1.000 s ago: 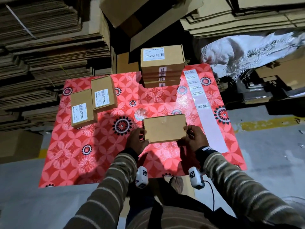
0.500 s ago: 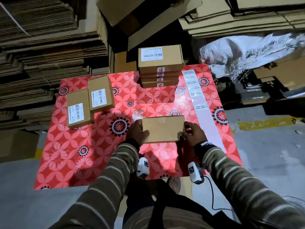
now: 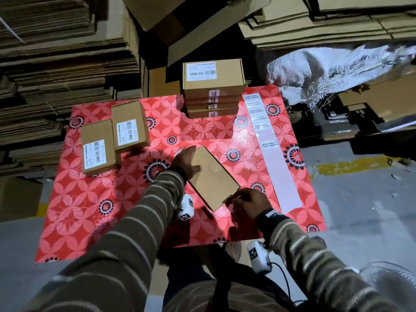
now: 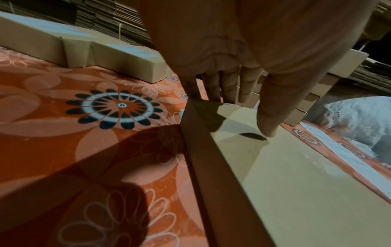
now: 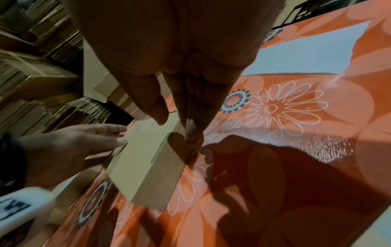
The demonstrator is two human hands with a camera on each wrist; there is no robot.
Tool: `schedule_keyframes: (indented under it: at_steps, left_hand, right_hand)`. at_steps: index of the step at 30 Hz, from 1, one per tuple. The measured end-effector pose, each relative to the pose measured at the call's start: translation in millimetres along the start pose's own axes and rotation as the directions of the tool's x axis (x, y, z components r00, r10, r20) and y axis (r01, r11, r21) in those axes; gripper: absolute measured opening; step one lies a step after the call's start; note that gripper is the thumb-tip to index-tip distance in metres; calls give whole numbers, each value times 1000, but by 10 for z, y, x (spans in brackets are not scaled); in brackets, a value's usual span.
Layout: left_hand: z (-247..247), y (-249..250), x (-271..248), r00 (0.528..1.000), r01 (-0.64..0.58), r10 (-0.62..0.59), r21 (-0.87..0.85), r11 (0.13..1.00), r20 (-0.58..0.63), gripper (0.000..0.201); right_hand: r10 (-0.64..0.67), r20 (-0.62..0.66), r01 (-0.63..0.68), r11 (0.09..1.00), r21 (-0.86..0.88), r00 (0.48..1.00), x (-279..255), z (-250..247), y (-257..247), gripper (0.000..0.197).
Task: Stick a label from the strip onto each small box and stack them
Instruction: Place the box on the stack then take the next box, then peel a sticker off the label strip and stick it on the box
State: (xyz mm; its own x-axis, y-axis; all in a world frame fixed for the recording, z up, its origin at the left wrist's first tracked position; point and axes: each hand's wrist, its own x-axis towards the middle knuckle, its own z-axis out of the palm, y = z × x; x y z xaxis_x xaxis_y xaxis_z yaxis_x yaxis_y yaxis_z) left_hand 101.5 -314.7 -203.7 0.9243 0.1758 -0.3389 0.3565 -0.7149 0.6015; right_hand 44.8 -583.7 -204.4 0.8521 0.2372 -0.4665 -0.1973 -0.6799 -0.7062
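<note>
— Where is the box you are working on?

— The plain box (image 3: 211, 176) lies flat on the tabletop (image 3: 112, 208), turned on a slant, near the middle toward the front edge. Its upper face shows no label.

— And your hands?

— My left hand (image 3: 188, 162) rests on its far left corner, fingers straight, thumb flat on top. My right hand (image 3: 248, 202) pinches its near right corner between thumb and fingertips.

— The label strip?

— The label strip (image 3: 270, 149) runs along the right edge, well apart from the box; I can read 5 labels on its far part.

— Other boxes?

— A stack of 4 boxes (image 3: 212, 86) stands at the back edge. 2 labelled boxes (image 3: 112, 140) lie near the left edge, 1 overlapping the other.
</note>
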Motion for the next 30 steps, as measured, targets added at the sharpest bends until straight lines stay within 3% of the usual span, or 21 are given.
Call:
schedule_keyframes:
  at_steps: [4, 7, 13, 17, 23, 26, 30]
  left_hand:
    - [17, -124, -67, 994, 72, -71, 18, 997, -79, 77]
    - [61, -271, -189, 977, 99, -93, 18, 995, -192, 68]
    - [40, -240, -167, 987, 93, -87, 43, 995, -135, 71]
    - [4, -95, -35, 995, 84, -80, 64, 994, -62, 74]
    - [16, 31, 82, 999, 25, -21, 128, 991, -39, 77]
    - [5, 18, 81, 998, 42, -35, 157, 987, -42, 77]
    - [17, 11, 30, 996, 1, 18, 222, 975, -87, 76]
  right_hand:
    - [90, -140, -80, 994, 77, 986, 133, -154, 74, 22]
    - [79, -125, -65, 991, 117, 989, 177, -192, 28, 32]
    - [93, -45, -85, 983, 160, 995, 135, -8, -93, 10]
    - [155, 15, -154, 968, 196, 988, 56, 181, -46, 18]
    - [163, 11, -159, 937, 312, 986, 39, 219, -25, 23]
    - [127, 15, -126, 946, 298, 992, 44, 185, 63, 14]
    - [129, -37, -108, 928, 356, 991, -7, -112, 99, 17]
